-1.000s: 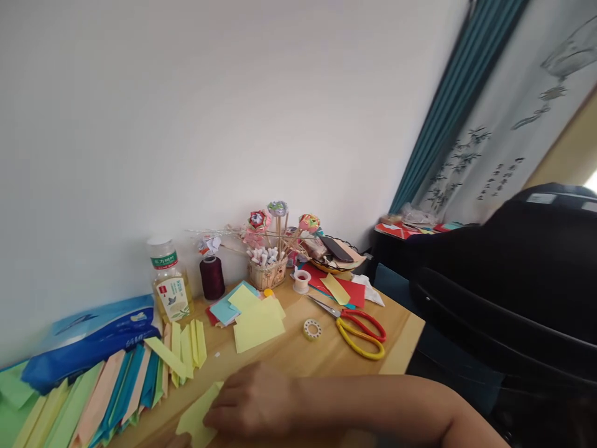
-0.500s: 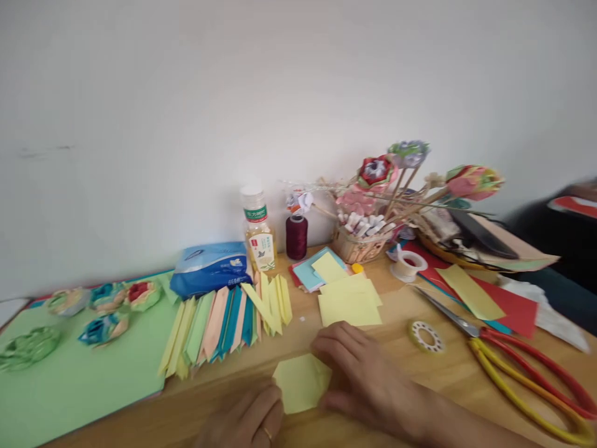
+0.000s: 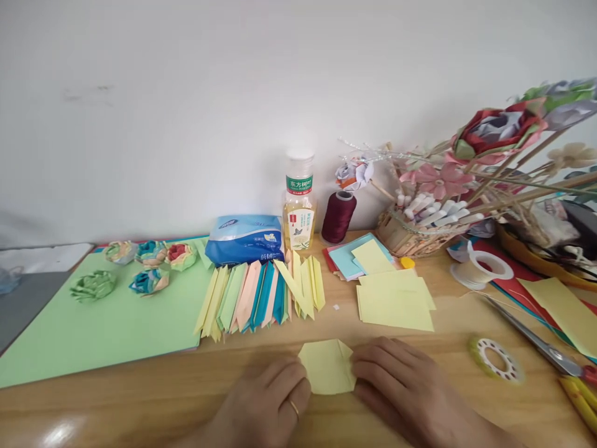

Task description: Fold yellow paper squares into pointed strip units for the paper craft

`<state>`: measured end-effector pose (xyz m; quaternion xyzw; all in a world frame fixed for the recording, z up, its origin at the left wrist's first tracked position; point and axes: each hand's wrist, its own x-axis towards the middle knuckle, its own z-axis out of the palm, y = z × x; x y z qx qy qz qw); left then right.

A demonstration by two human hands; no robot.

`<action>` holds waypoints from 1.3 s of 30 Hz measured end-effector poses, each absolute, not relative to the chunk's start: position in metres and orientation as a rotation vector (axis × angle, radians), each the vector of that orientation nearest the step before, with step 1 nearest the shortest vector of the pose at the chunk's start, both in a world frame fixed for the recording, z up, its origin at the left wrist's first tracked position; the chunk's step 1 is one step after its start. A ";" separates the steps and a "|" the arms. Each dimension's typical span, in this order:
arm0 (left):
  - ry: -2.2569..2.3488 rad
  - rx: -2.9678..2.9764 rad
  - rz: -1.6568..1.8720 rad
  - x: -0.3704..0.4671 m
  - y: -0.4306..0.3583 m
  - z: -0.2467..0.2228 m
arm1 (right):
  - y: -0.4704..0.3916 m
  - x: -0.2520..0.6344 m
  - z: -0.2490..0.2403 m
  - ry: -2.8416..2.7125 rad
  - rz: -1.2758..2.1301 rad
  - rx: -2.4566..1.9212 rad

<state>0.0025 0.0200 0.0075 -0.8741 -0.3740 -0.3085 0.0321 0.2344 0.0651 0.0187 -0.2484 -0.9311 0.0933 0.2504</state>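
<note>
A small sheet of yellow paper [image 3: 327,368] lies at the front of the table, its top corners slanted and a crease line down its right side. My left hand [image 3: 273,401], wearing a ring, closes on the sheet's left edge with bent fingers. On the opposite edge, my right hand [image 3: 405,389] grips the paper with its fingers pressed together; its thumb is partly hidden. Beyond the sheet sits a stack of yellow paper [image 3: 395,302]. To the left of that is a row of folded paper strips [image 3: 254,295] in yellow, green, pink and blue.
Several paper flowers [image 3: 93,286] rest on green sheets [image 3: 130,330]. Behind stand a tissue pack [image 3: 245,239], a bottle [image 3: 299,205], a thread spool [image 3: 338,218] and a basket [image 3: 420,230] of sticks and flowers. Tape [image 3: 497,359], ribbon [image 3: 482,267] and scissors [image 3: 536,339] lie right.
The view has swung to the right-hand side less and shifted left, so things appear further right. Both hands stay at the yellow paper, and my left hand shows more clearly on its edge.
</note>
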 end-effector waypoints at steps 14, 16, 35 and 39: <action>-1.682 -2.888 -1.249 0.001 0.023 0.013 | 0.062 0.235 0.014 -2.447 0.764 -0.985; -1.711 -2.856 -1.247 0.002 0.023 0.013 | 0.062 0.233 0.014 -2.435 0.797 -1.031; -1.934 -2.692 -1.125 0.013 0.026 0.008 | 0.061 0.218 0.017 -2.413 0.656 -1.136; -1.961 -2.715 -1.071 0.013 0.027 0.009 | 0.061 0.217 0.016 -2.442 0.639 -1.128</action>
